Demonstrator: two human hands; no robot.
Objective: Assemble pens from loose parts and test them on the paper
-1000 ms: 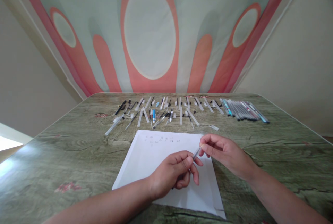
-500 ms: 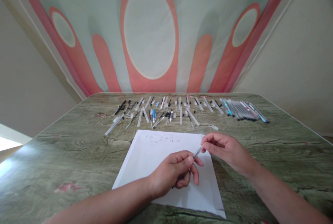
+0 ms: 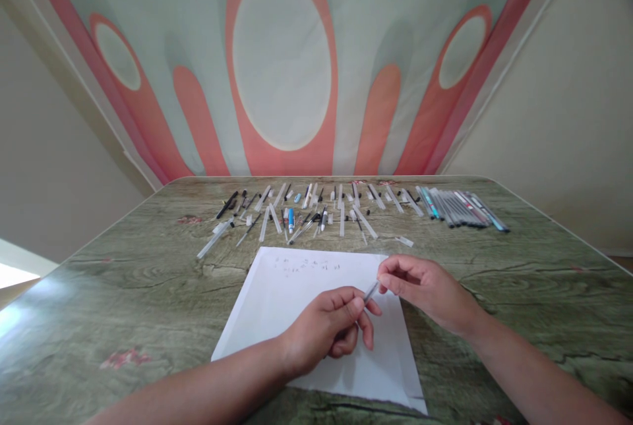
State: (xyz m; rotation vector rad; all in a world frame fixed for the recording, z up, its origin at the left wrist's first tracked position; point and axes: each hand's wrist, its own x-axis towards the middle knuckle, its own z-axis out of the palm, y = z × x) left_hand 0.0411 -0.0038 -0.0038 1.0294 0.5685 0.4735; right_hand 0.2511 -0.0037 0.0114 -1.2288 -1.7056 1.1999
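Above the white paper [image 3: 291,306], my left hand [image 3: 331,326] is closed around a slim pen [image 3: 370,291] with a clear and dark barrel. The pen slants up and to the right out of my thumb and index finger. My right hand [image 3: 420,286] pinches its far end between thumb and fingertips; any small part in that pinch is hidden. Most of the pen's lower length lies behind my left fingers. Small handwritten marks show near the top of the paper.
Loose clear pen barrels [image 3: 364,222], caps and refills lie in rows across the back of the wood-patterned table [image 3: 123,280]. A blue-bodied pen part [image 3: 291,219] lies among them. To the right, several pens [image 3: 459,207] lie side by side.
My right hand has shifted slightly left and down, closer to my left hand, and less of the pen shows between them. Both hands keep their grip.
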